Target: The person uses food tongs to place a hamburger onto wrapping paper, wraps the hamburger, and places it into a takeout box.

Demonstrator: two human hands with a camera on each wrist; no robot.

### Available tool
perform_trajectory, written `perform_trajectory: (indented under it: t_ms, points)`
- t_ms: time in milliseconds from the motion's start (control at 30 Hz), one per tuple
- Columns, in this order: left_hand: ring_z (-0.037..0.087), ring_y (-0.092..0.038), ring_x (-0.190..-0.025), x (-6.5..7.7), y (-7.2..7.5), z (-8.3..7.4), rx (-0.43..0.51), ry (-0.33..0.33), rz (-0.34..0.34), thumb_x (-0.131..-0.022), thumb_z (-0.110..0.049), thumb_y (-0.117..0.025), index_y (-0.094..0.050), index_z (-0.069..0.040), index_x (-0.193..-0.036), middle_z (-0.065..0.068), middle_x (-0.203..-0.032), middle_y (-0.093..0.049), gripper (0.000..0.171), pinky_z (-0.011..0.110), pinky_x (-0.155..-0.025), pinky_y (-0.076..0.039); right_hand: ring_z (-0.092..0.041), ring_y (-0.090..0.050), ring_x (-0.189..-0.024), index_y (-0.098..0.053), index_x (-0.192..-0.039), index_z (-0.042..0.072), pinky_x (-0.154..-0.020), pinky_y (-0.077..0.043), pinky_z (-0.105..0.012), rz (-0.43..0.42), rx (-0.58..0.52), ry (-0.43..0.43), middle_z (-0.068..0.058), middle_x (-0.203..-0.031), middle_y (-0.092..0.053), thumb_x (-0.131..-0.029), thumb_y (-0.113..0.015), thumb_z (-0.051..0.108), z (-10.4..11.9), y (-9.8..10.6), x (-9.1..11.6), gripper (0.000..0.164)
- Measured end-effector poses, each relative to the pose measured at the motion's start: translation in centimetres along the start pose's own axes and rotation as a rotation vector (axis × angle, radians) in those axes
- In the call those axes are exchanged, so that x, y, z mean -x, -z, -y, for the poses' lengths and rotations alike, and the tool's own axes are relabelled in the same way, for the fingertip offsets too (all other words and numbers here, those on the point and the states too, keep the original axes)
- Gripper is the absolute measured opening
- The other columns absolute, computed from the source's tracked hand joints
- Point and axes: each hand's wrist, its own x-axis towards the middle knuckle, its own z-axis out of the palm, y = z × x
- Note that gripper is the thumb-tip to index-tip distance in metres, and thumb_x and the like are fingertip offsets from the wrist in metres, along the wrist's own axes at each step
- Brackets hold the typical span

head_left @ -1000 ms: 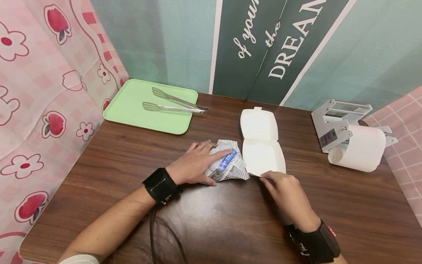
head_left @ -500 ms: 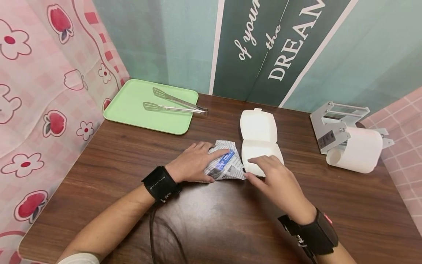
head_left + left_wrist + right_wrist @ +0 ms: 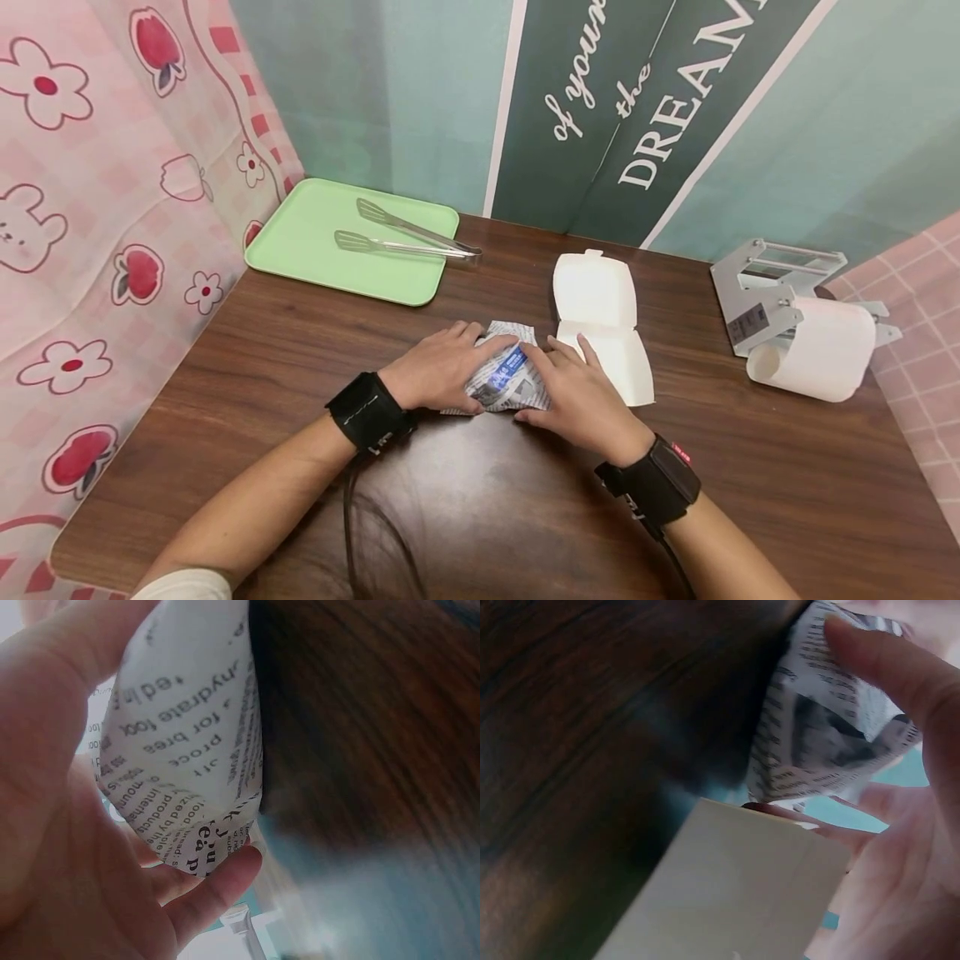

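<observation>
A packet wrapped in newsprint-patterned paper (image 3: 517,385), with a blue label on top, lies on the table between both hands. My left hand (image 3: 438,368) grips its left side; in the left wrist view the fingers curl around a folded, printed paper end (image 3: 187,750). From the other side my right hand (image 3: 588,404) holds the packet, its thumb on the near face in the right wrist view and fingers behind. An unfolded white takeaway box (image 3: 596,292) lies just behind and right of the packet, partly covered by the right hand's fingers. The packet's contents are hidden.
At the back left, metal tongs (image 3: 412,247) lie across a green tray (image 3: 300,242), handle end past its rim. A metal dispenser (image 3: 750,321) with a white roll (image 3: 828,350) stands at the right. Patterned cloth (image 3: 142,208) borders the table's left side.
My right hand has left the white box's front edge and moved left onto the packet. The left hand has stayed on the packet. The view has shifted slightly.
</observation>
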Motion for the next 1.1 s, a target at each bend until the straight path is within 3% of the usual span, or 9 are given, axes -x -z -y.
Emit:
perform_trajectory:
  t_ms: [433, 767, 1100]
  points:
    - [0.032, -0.052, -0.127, -0.1, 0.9, -0.3, 0.024, -0.047, -0.006, -0.076, -0.031, -0.088, -0.033, -0.026, -0.157, 0.016, -0.143, -0.049, 0.097, 0.050, -0.092, -0.056, -0.037, -0.059, -0.125, -0.052, -0.139, 0.004, -0.123, -0.020, -0.062, -0.143, -0.115, 0.014, -0.022, -0.122, -0.068, -0.072, -0.091, 0.030, 0.2, -0.9, 0.4, 0.082]
    - [0.029, -0.052, -0.128, 0.7, 2.3, -1.3, -0.031, -0.121, -0.160, -0.074, -0.026, -0.086, -0.040, -0.023, -0.155, 0.016, -0.140, -0.052, 0.093, 0.042, -0.097, -0.055, -0.034, -0.061, -0.122, -0.053, -0.141, 0.005, -0.120, -0.026, -0.062, -0.255, -0.178, -0.015, -0.015, -0.127, -0.068, -0.074, -0.089, 0.021, 0.8, 0.2, 1.4, 0.078]
    - [0.028, -0.049, -0.134, 0.3, 2.9, -2.9, 0.057, -0.161, -0.235, -0.074, -0.017, -0.084, -0.046, -0.022, -0.151, 0.017, -0.147, -0.049, 0.086, 0.040, -0.101, -0.054, -0.032, -0.064, -0.115, -0.054, -0.141, 0.006, -0.116, -0.032, -0.060, -0.321, -0.232, -0.050, -0.015, -0.122, -0.069, -0.070, -0.091, 0.012, 0.0, 1.1, 2.8, 0.080]
